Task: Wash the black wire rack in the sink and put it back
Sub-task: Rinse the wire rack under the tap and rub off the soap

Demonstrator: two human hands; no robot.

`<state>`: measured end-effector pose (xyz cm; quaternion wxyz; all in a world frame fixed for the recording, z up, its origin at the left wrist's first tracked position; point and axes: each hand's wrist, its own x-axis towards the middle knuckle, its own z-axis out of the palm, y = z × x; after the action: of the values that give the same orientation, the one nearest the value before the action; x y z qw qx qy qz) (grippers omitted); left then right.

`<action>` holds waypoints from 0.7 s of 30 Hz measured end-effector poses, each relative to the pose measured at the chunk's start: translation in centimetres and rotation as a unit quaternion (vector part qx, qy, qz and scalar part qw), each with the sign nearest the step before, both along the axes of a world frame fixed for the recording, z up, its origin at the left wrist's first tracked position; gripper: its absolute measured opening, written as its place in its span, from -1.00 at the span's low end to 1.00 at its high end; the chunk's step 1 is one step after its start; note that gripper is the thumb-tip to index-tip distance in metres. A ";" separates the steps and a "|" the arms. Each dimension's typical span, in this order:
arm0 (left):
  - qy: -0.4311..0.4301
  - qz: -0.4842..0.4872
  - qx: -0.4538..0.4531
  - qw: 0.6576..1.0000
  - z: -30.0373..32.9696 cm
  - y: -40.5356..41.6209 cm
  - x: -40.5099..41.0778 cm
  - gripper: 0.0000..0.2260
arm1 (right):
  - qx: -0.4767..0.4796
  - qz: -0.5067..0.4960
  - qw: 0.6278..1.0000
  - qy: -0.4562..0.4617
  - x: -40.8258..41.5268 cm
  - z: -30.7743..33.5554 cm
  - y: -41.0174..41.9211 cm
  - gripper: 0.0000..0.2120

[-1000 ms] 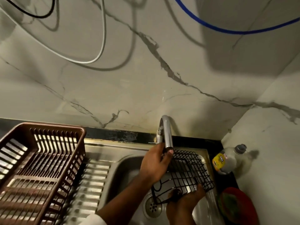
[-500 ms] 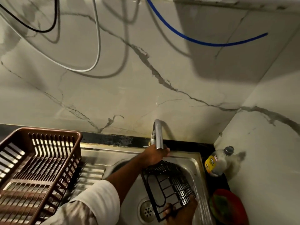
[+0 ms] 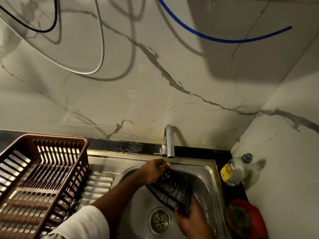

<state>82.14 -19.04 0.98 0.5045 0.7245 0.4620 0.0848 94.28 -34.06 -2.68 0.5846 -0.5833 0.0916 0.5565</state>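
Observation:
The black wire rack (image 3: 174, 189) hangs tilted over the steel sink (image 3: 205, 171), just below the chrome tap (image 3: 168, 142). My left hand (image 3: 152, 170) grips its far upper edge, right under the tap's spout. Lower down, my right hand (image 3: 188, 219) holds the rack's near edge, fingers curled around the wire. A thin trickle of water seems to fall from the spout onto my left hand. The round drain (image 3: 159, 221) lies below the rack.
A brown plastic dish basket (image 3: 41, 176) stands on the ribbed drainboard (image 3: 98, 185) to the left. A dish-soap bottle (image 3: 236, 170) and a red bowl with a green scrubber (image 3: 245, 218) sit on the black counter to the right. Cables hang on the marble wall.
My left hand came down from the tap to the rack's upper edge. The rack turned and tilted over the basin. The view tipped downward.

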 end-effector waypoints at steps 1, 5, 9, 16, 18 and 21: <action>0.005 0.033 -0.007 0.999 -0.3 0.1 -0.2 -0.72 | -0.023 -0.003 0.999 0.022 0.3 -0.2 0.2 -0.77; 0.033 0.124 0.015 0.992 -0.7 -0.4 0.1 -0.75 | -0.135 0.050 0.982 -0.119 -0.4 0.5 1.8 -0.44; 0.032 0.171 0.034 0.984 -0.5 -0.4 0.9 -0.66 | -0.112 0.071 0.888 -0.441 0.0 1.1 2.7 -0.19; 0.155 0.149 0.134 0.967 0.1 0.3 0.5 -0.61 | -0.106 0.333 0.701 -0.621 0.3 5.4 5.2 -0.46; 0.176 0.132 0.147 0.965 0.1 0.4 0.6 -0.63 | -0.119 0.386 0.605 -0.686 -0.8 5.4 6.2 -0.40; 0.217 0.078 0.163 0.959 -0.1 0.5 0.5 -0.65 | -0.107 0.436 0.561 -0.696 -2.7 5.4 7.3 -0.41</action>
<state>82.65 -18.51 0.93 0.2588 0.7596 0.5954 0.0392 91.58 -26.76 2.70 0.0869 -0.8165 -0.5502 0.1516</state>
